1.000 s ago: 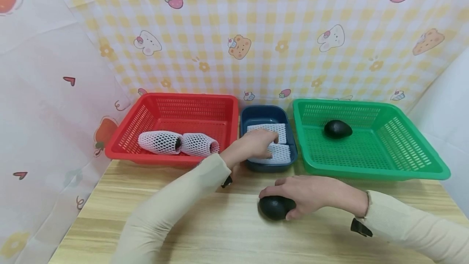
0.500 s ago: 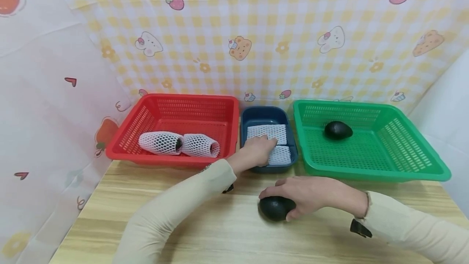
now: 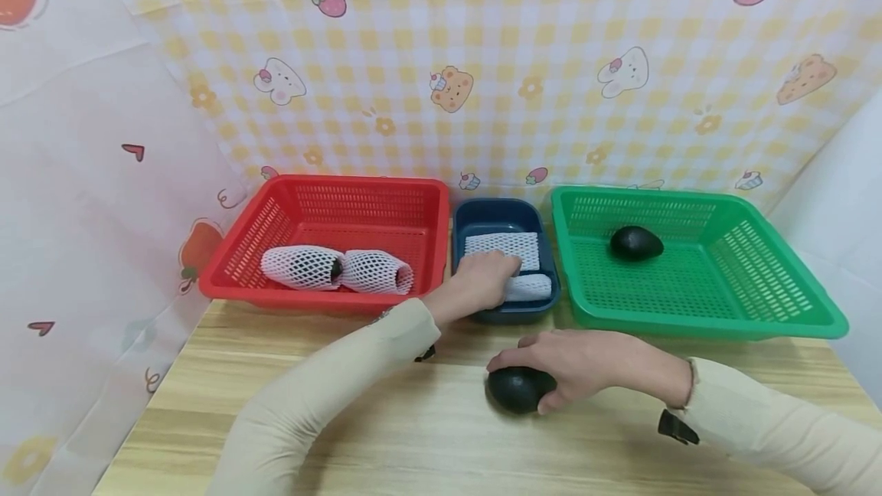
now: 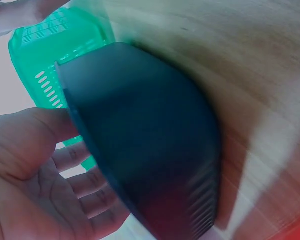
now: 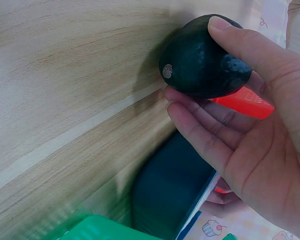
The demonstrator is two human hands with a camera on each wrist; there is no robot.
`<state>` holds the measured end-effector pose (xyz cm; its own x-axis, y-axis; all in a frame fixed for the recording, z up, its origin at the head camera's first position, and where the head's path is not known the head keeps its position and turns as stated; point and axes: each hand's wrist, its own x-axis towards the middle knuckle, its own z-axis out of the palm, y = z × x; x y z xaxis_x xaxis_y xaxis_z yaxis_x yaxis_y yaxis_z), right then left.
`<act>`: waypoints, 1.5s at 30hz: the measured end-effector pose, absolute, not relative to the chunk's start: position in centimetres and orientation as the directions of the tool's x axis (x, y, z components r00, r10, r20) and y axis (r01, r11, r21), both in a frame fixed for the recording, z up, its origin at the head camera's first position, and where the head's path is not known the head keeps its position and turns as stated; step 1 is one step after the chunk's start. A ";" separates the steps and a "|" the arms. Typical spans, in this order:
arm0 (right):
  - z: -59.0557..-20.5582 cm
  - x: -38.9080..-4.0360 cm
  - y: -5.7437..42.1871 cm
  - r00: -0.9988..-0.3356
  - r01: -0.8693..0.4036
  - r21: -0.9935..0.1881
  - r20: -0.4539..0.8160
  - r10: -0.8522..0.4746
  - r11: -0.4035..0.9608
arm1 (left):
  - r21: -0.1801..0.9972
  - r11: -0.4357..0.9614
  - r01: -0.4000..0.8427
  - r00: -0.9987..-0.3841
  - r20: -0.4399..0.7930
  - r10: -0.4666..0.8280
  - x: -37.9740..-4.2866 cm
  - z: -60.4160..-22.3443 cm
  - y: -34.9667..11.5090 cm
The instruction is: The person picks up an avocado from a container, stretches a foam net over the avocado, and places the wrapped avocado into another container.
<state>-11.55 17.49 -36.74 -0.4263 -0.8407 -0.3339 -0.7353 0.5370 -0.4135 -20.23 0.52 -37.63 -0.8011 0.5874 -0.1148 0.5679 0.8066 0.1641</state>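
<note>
A dark avocado (image 3: 517, 393) is on the table in front of the blue container. My right hand (image 3: 582, 362) holds it, the thumb on one side and the fingers on the other; its stem scar shows in the right wrist view. My left hand (image 3: 482, 282) reaches over the near rim of the small blue container (image 3: 510, 318) and grips a white foam net sleeve (image 3: 529, 288), which looks bunched and narrow. Those fingertips are hidden in the head view and behind the container wall in the left wrist view. Another foam net sleeve (image 3: 506, 246) lies flat behind it.
Left of the container stands a red basket (image 3: 372, 188) with two net-wrapped avocados (image 3: 302, 266). A green basket (image 3: 723, 312) on the right holds one bare avocado (image 3: 636, 243). A patterned cloth (image 3: 524, 37) hangs behind them.
My left hand has drawn back slightly toward the near rim, and the nearer foam net sleeve has gone from flat to bunched. My right hand and its avocado stay in place.
</note>
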 end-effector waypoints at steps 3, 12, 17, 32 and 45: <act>-36.7 -11.6 17.5 -0.430 -0.731 -0.416 -0.335 -0.839 0.541 | 0.173 0.795 0.581 -0.795 -0.090 0.600 -20.1 -37.2 0.4; -36.8 -11.3 17.5 -0.435 -0.726 -0.423 -0.328 -0.838 0.543 | 0.214 0.771 0.600 -0.786 -0.025 0.618 -18.9 -35.4 -0.5; -36.9 -11.3 17.6 -0.439 -0.725 -0.421 -0.327 -0.837 0.545 | 0.240 0.739 0.629 -0.767 0.038 0.640 -18.1 -34.3 -1.4; -37.0 -11.4 17.6 -0.447 -0.704 -0.448 -0.323 -0.834 0.551 | 0.268 0.566 0.779 -0.612 0.134 0.779 -14.8 -30.7 -6.2; -37.5 -12.0 17.4 -0.491 -0.697 -0.440 -0.281 -0.824 0.566 | 0.212 0.527 0.823 -0.565 0.212 0.797 -13.4 -29.8 -9.0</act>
